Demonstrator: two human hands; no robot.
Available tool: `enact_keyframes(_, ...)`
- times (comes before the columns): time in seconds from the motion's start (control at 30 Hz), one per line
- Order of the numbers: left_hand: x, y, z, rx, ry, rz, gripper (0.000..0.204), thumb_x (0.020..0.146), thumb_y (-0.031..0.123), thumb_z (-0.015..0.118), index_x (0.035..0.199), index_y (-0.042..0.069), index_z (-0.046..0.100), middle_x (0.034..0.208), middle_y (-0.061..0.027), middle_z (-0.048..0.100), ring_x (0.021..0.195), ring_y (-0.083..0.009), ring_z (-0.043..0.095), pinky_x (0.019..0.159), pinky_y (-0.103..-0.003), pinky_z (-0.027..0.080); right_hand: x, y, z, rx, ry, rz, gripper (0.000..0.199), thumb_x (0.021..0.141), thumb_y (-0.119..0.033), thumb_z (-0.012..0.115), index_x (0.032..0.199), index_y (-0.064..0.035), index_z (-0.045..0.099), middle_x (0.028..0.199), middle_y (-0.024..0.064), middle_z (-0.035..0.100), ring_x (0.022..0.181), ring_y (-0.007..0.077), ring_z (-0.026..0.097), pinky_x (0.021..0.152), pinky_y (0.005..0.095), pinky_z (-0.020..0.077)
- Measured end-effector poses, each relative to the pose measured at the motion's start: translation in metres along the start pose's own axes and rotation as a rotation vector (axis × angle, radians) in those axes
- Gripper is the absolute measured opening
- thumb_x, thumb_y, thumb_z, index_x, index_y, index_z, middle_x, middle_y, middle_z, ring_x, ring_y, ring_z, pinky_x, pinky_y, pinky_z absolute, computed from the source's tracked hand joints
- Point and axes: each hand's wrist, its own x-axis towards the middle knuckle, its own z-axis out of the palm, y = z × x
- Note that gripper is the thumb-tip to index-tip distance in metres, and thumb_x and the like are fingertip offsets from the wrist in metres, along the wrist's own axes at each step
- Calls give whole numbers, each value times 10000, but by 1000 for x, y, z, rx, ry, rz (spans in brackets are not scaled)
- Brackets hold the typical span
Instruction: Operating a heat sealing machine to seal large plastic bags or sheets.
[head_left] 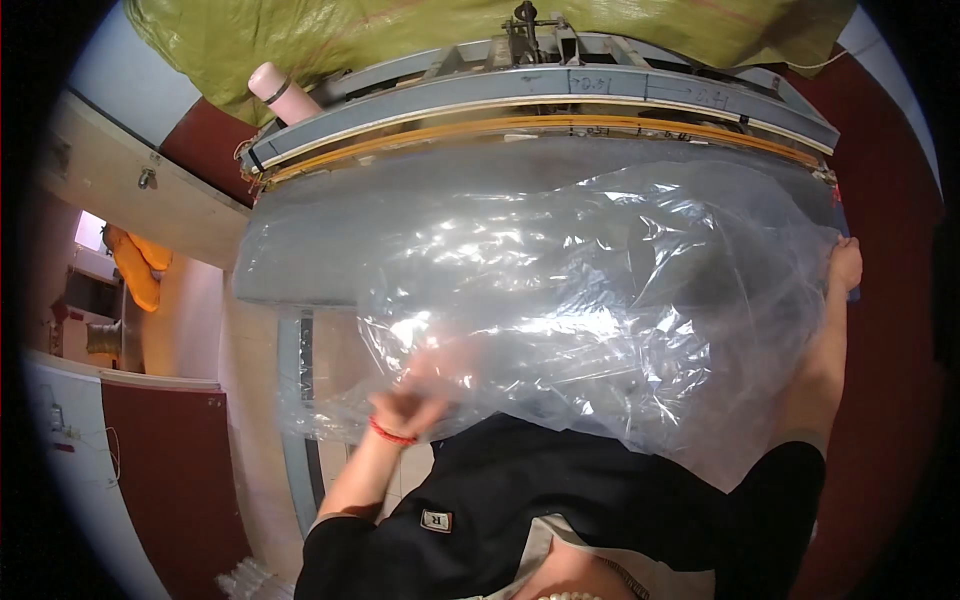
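Note:
A large, clear plastic sheet (pixel 540 290), wrinkled and shiny, spreads over a grey work surface (pixel 330 265) and hangs over its near edge toward my body. At the right end of the surface, my right hand (pixel 847 262) is closed around the sheet's right edge with the arm stretched out. My left hand (pixel 415 400), with a red bracelet at the wrist, is at the sheet's near left part. Its fingers reach forward, thumb apart, partly veiled by the film and somewhat blurred.
Behind the work surface runs a long grey metal frame (pixel 450 100) with orange strips (pixel 540 122) along it. A pink roll (pixel 285 95) leans at its left end. Yellow-green sheeting (pixel 320 40) hangs behind. To the left are a door (pixel 140 160) and a dark red wall panel (pixel 175 470).

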Motion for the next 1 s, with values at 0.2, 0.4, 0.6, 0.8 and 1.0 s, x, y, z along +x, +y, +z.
enact_keyframes(0.2, 5, 11, 3, 470, 411, 83, 170, 860, 196, 494, 980, 75, 506, 791, -26, 535, 776, -125, 523, 764, -319, 439, 4, 4, 13, 24, -1, -37, 322, 839, -391, 414, 957, -115, 533, 936, 138, 597, 874, 360, 556, 704, 460, 432)
enact_keyframes(0.4, 33, 122, 21, 444, 660, 541, 92, 844, 185, 531, 863, 97, 511, 567, 72, 414, 412, -29, 357, 353, -156, 333, 0, 15, 1, 54, -39, 1, 334, 852, -400, 398, 968, -114, 526, 955, 134, 592, 888, 352, 550, 711, 449, 425)
enact_keyframes(0.6, 34, 78, -101, 578, 1007, 249, 139, 783, 166, 607, 691, 113, 517, 516, 72, 374, 403, -23, 270, 365, -184, 178, 7, 11, 6, 30, -46, -10, 346, 851, -415, 400, 968, -112, 521, 953, 136, 589, 888, 360, 544, 704, 457, 422)
enact_keyframes(0.8, 38, 84, -131, 1376, 1041, 705, 90, 766, 80, 608, 754, 23, 540, 636, 5, 486, 554, -99, 460, 527, -228, 393, 7, 13, 11, 50, -34, -13, 353, 848, -419, 398, 973, -112, 522, 962, 139, 585, 894, 369, 537, 699, 464, 418)
enact_keyframes(1.0, 99, 108, -90, 1992, 201, 488, 458, 820, 167, 516, 1236, 22, 392, 1306, -150, 357, 1252, -333, 244, 1009, -393, 228, 11, 17, 14, 72, -34, 9, 372, 837, -435, 408, 996, -129, 546, 981, 121, 591, 897, 350, 543, 722, 438, 421)
